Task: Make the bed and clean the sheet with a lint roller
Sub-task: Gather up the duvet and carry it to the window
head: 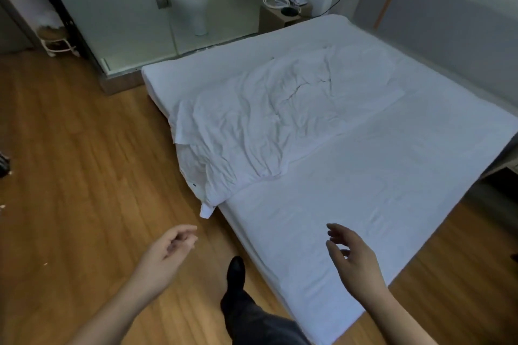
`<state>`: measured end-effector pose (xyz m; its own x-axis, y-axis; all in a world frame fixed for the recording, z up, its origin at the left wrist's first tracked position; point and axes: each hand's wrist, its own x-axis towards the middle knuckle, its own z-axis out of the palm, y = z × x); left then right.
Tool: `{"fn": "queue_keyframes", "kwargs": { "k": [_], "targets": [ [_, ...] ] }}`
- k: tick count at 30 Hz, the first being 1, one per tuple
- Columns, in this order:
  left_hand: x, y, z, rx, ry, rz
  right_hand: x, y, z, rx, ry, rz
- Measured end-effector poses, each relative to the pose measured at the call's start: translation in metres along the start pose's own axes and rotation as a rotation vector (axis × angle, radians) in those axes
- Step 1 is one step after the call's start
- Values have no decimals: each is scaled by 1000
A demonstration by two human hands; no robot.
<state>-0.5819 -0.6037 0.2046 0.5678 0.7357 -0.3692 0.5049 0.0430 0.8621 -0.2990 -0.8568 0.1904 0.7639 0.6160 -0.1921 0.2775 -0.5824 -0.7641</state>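
Now, both hands empty at the corner of the bed

Low on the wooden floor [84,176] sits the bed [364,204], a white mattress that serves as the landmark for everything else. Its nearer half is covered by a fairly smooth white sheet [350,190]. On the farther half lies a crumpled white cover [252,120], heavily wrinkled, with one corner spilling over the bed's left edge and hanging toward the floor.

The left hand [168,252] hovers off the bed's near-left side, above the floor, palm turned inward and fingers loosely curled; it grips nothing. The right hand [353,258] hovers over the bed's near corner, fingers spread and slightly bent, also holding nothing and apparently not touching the sheet. Between the two hands, just beside the bed's near edge, a dark shoe [236,272] and dark trouser leg [252,316] stand on the floor.

Beyond the far left end of the bed runs a frosted glass partition [140,8]. A small bedside stand [280,15] sits at the bed's far corner, carrying a coiled white cable [276,2] and a few small items too blurred to name. A padded grey headboard panel [434,17] lines the wall along the bed's far right side.
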Motion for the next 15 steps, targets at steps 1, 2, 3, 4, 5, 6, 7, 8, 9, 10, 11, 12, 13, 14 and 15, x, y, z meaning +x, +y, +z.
{"fn": "queue_keyframes", "kwargs": {
  "k": [1, 2, 3, 4, 5, 6, 7, 8, 9, 10, 11, 12, 13, 14, 15],
  "targets": [
    [19, 1, -11, 12, 4, -7, 19, -6, 13, 24, 6, 6],
    [40, 3, -21, 27, 9, -11, 38, -12, 27, 44, 8, 17],
    [62, 6, -33, 39, 15, -14, 59, -19, 39, 62, 7, 34],
    [84, 11, -45, 49, 21, -20, 80, -27, 50, 80, 4, 56],
    [106, 17, -57, 60, 21, -30, 100, -36, 60, 97, 3, 84],
    [127, 24, -69, 75, 23, -35, 119, -46, 68, 111, 4, 109],
    [149, 33, -80, 90, 26, -30, 139, -57, 75, 120, 5, 123],
    [172, 41, -92, 109, 27, -20, 160, -67, 81, 125, 5, 133],
    [194, 48, -103, 130, 25, -10, 180, -78, 86, 130, 8, 143],
    [215, 55, -114, 151, 19, -2, 200, -89, 89, 135, 16, 154],
    [234, 61, -123, 165, 12, 4, 218, -100, 92, 140, 28, 165],
    [254, 66, -132, 176, 2, 6, 234, -110, 95, 144, 47, 174],
    [275, 70, -140, 188, -17, 4, 249, -118, 99, 145, 68, 182],
    [297, 73, -148, 201, -42, -2, 263, -125, 103, 144, 91, 195],
    [321, 75, -155, 210, -70, -5, 277, -131, 109, 142, 113, 213]
  ]
}}
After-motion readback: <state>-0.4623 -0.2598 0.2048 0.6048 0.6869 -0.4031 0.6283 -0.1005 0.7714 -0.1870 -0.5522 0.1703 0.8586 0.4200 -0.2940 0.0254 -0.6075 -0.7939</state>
